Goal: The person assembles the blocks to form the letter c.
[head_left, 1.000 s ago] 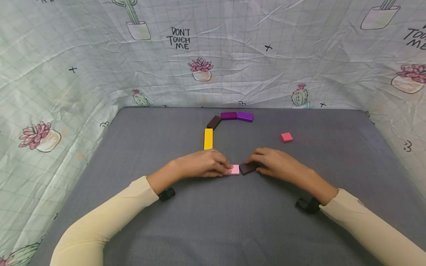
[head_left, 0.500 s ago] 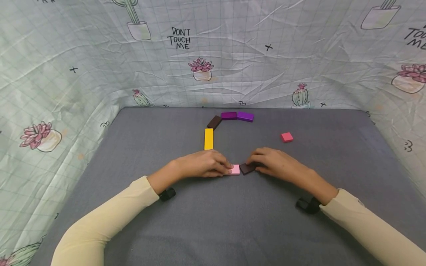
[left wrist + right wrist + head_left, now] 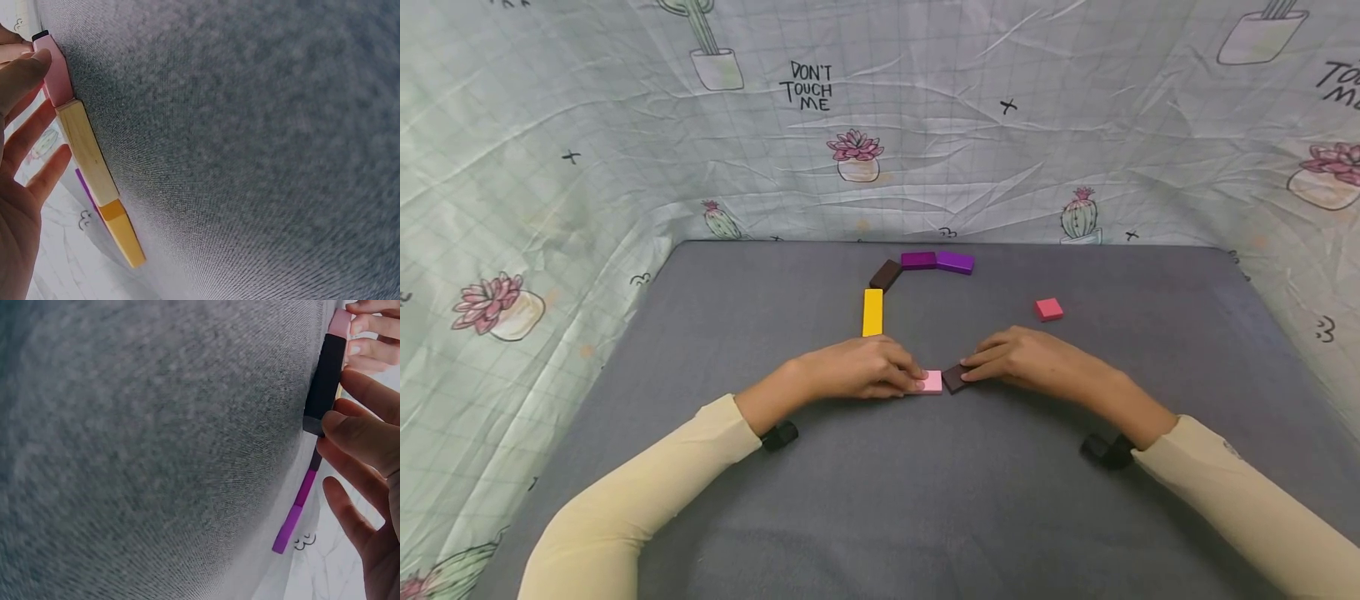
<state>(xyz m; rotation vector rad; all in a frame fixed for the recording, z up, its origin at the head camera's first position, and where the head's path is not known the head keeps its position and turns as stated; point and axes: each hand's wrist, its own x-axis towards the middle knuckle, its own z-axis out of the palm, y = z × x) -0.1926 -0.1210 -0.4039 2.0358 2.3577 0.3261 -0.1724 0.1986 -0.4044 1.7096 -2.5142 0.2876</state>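
In the head view my left hand [image 3: 868, 367] pinches a pink wooden block [image 3: 932, 382] lying flat, thumb on its near side. A dark brown block [image 3: 955, 379] lies slightly angled at the pink one's right end. My right hand [image 3: 1030, 360] holds that block by its right part; in the right wrist view the thumb [image 3: 350, 428] is at its end and the index finger reaches its back edge. Beneath my left hand, shown in the left wrist view, a plain wood block [image 3: 87, 153] joins the pink block to a yellow block [image 3: 872, 312].
Beyond the yellow block, a brown block [image 3: 886, 275], a dark purple block [image 3: 918, 261] and a violet block [image 3: 956, 262] continue the curve. A red square block [image 3: 1048, 309] lies apart at the right. Patterned cloth [image 3: 955, 150] walls stand around the grey table [image 3: 850, 517].
My right hand and forearm have shifted slightly right and up, its fingertips now drawn nearer the dark brown block's right part. My left hand stays at the pink block.
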